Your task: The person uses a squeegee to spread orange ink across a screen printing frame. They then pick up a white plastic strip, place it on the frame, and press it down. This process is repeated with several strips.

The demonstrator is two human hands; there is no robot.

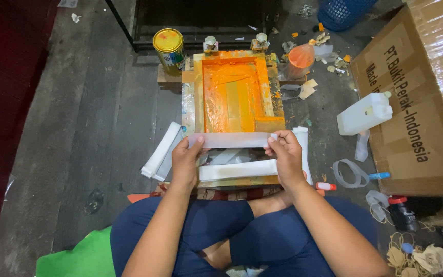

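Observation:
I sit cross-legged on the floor before a wooden screen-print frame (198,92) smeared with orange ink. My left hand (187,161) and my right hand (284,154) each pinch one end of a thin translucent white strip (230,140), stretched flat between them just below the frame's near edge. Under the strip lies a stack of similar white strips (238,170) on a board. More white strip stacks lie to the left (161,151) and to the right (303,146) of my hands.
A yellow-lidded tin (169,47) stands left of the frame, an orange-stained bag (300,57) to its right. A white plastic jug (365,114), a large cardboard box (416,102), a blue basket (342,11), small bottles and rubber bands are at right. Green sheet (73,256) lower left.

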